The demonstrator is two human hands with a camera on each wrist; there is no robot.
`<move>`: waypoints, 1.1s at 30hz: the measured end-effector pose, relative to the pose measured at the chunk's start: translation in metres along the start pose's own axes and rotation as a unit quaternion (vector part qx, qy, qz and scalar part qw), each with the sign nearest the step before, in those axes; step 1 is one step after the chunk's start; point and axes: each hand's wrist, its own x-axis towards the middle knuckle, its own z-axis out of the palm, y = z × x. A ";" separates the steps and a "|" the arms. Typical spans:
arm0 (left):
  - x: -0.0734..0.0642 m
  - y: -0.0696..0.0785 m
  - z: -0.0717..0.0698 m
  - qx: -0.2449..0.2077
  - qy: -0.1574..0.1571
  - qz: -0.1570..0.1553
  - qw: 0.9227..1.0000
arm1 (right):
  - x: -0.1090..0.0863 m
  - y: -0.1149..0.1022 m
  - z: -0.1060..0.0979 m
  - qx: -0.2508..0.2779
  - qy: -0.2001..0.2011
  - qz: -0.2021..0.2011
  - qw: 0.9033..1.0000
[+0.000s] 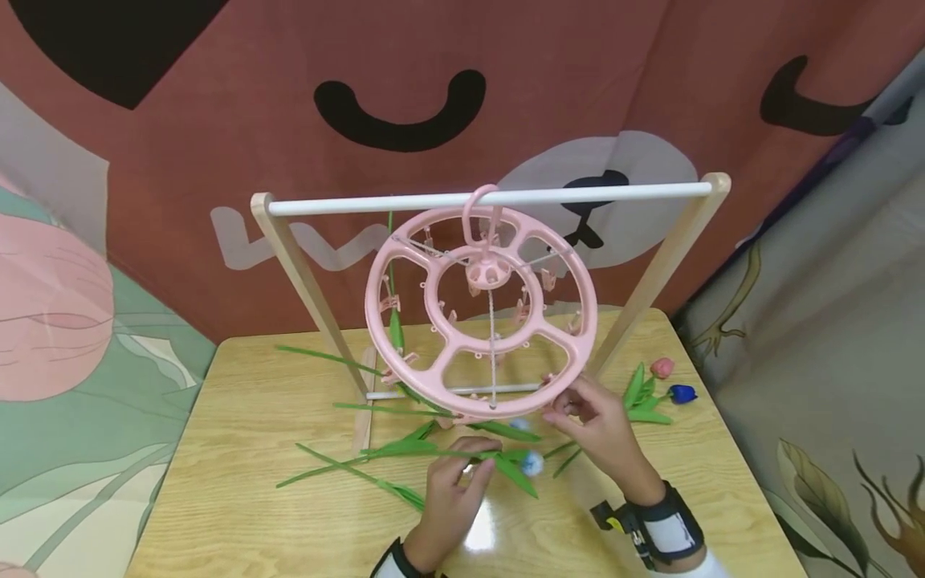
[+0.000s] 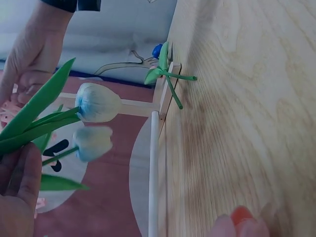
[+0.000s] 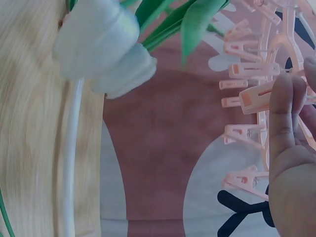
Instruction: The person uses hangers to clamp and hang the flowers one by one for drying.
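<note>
My left hand (image 1: 455, 498) pinches the stem of an artificial tulip (image 1: 532, 463) with a pale blue and white bloom and green leaves, held below the front of the pink round clip hanger (image 1: 373, 301). At the hanger's front right rim, my right hand (image 1: 600, 429) grips a pink clip (image 3: 254, 98) between thumb and fingers. A second blue-white tulip (image 2: 92, 143) shows just beyond the held one in the left wrist view. More pink clips (image 3: 242, 133) hang around the ring.
The hanger hooks over the white bar (image 1: 614, 193) of a wooden stand (image 1: 307, 297). Green stems (image 1: 347, 470) lie on the table (image 1: 238, 514) at left. A pink tulip (image 1: 661, 368) and a blue tulip (image 1: 682, 393) lie at right. A patterned cloth (image 1: 253, 96) hangs behind.
</note>
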 end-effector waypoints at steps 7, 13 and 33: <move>0.006 -0.005 0.004 -0.023 0.007 -0.050 0.998 | -0.001 -0.003 0.009 0.034 0.002 0.009 0.999; 0.012 -0.005 0.011 -0.048 0.011 -0.103 0.993 | 0.000 -0.006 0.018 0.091 -0.008 0.015 0.996; 0.020 -0.017 0.017 -0.017 0.019 -0.167 0.986 | -0.001 -0.012 0.032 0.074 0.003 0.023 0.997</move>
